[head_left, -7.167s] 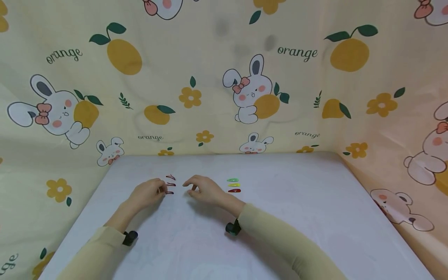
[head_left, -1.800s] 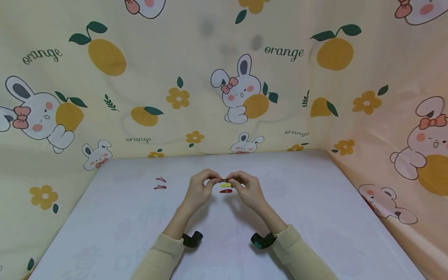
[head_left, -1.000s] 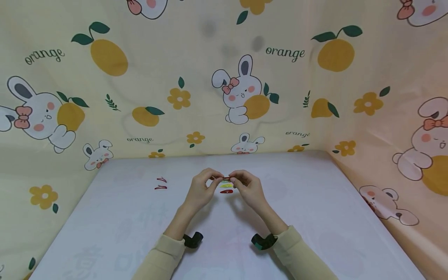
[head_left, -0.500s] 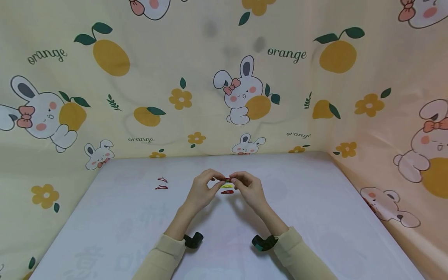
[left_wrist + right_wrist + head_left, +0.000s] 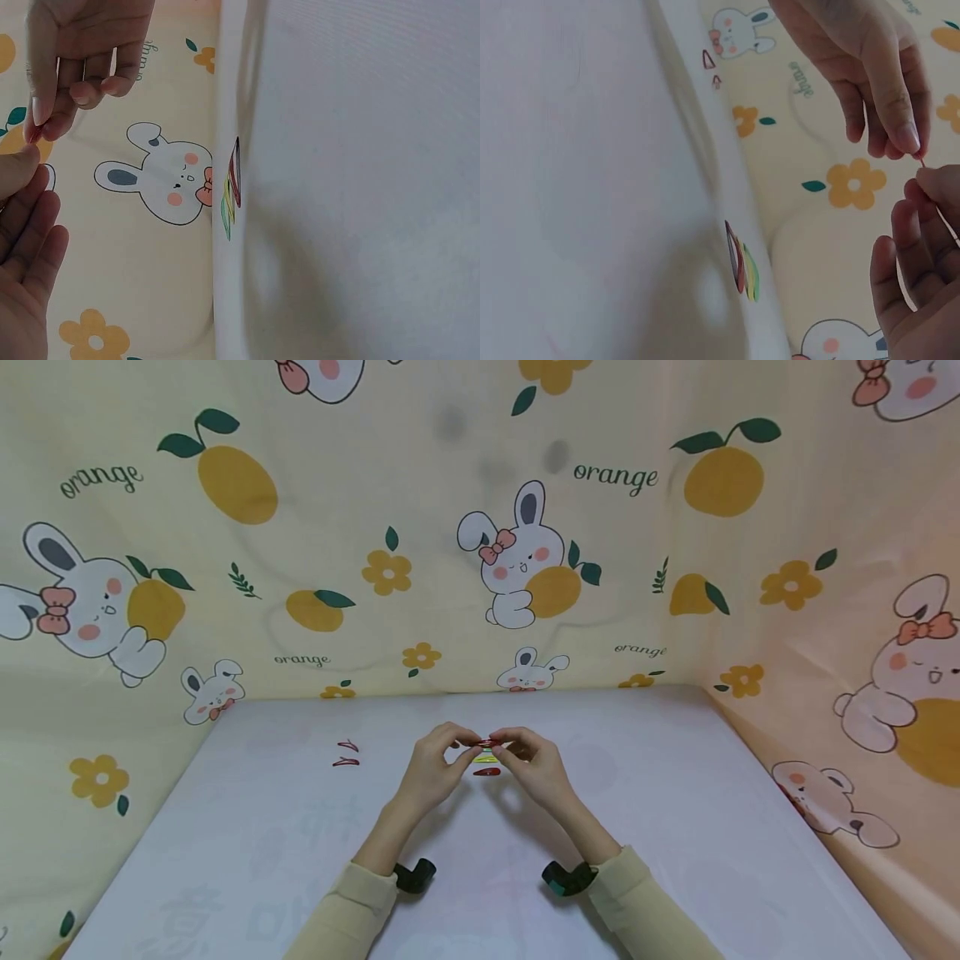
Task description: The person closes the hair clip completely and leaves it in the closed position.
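The left hand point(image 5: 430, 767) and the right hand point(image 5: 538, 768) meet in front of the person, and both are pinching the held clip point(image 5: 487, 743), which is red. Each hand has its thumb and fingertip at one end of it; in the wrist views the remaining fingers are bent loosely and do not seem to carry anything. The held clip is in the air, above the table point(image 5: 600, 860), between the two hands.

Just below the hands, on the table, there is a short row: the green clip point(image 5: 226, 217) is farthest from the person, the yellow clip point(image 5: 486, 759) is next, and the red clip point(image 5: 487, 772) is nearest. They look flat. Well to the left of the left hand lie the far clip point(image 5: 348, 745) and the near clip point(image 5: 346, 762), both reddish, and their arms appear to stand apart.

In my judgement, the step in hand is to work the held clip with the two hands, probably by bending or pressing it. Whether it is sprung or flat I cannot tell, because the fingertips cover much of it. The next move, I think, calls for even pressure from both thumbs while the ends stay well pinched; such a small clip could slip out from the fingertips.
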Demonstrator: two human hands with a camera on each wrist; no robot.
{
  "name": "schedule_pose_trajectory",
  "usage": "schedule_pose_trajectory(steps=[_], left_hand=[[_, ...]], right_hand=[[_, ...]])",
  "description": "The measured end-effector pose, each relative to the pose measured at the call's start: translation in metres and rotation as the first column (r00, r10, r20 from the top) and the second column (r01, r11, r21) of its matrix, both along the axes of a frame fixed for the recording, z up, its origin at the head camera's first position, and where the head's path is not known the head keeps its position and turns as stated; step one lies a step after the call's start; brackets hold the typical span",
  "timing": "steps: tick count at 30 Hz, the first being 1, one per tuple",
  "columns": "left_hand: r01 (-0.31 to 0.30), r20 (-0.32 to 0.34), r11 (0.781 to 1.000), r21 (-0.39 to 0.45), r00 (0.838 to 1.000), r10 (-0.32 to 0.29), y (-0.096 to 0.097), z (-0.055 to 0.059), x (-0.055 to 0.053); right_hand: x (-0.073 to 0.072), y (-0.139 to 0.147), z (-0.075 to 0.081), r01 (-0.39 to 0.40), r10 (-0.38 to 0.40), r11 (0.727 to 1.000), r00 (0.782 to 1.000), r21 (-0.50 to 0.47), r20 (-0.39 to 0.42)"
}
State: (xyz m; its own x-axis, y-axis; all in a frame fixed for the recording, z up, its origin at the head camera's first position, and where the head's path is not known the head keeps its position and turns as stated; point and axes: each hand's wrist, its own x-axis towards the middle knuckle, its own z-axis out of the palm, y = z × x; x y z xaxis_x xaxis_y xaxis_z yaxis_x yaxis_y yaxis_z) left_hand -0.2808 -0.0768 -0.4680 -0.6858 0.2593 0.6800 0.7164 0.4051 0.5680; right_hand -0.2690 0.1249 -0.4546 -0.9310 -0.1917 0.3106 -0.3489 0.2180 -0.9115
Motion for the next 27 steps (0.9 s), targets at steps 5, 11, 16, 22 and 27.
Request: schedule_pose_trajectory(steps=[5, 11, 16, 22, 27], left_hand=[[-0.005, -0.007, 1.0, -0.012, 1.0, 0.005, 0.0, -0.002, -0.001], [-0.015, 0.055, 0.998, -0.053, 0.998, 0.017, 0.001, -0.004, -0.001], [-0.029, 0.096, 0.996, -0.084, 0.995, 0.037, 0.003, -0.006, 0.0], [-0.071, 0.144, 0.99, -0.126, 0.986, 0.089, 0.007, -0.007, 0.003], [-0.117, 0.21, 0.979, -0.169, 0.966, 0.152, 0.01, -0.009, 0.004]], right_hand=[[-0.003, 0.004, -0.004, -0.006, 0.012, 0.998, 0.996, 0.064, -0.089], [-0.012, 0.01, -0.016, -0.014, 0.034, 0.992, 0.987, 0.126, -0.158], [-0.014, 0.013, -0.019, -0.003, 0.029, 0.988, 0.986, 0.156, -0.166], [-0.016, 0.015, -0.024, 0.019, 0.006, 0.981, 0.992, 0.195, -0.125], [-0.018, 0.016, -0.028, 0.01, 0.021, 0.976, 0.99, 0.22, -0.138]])
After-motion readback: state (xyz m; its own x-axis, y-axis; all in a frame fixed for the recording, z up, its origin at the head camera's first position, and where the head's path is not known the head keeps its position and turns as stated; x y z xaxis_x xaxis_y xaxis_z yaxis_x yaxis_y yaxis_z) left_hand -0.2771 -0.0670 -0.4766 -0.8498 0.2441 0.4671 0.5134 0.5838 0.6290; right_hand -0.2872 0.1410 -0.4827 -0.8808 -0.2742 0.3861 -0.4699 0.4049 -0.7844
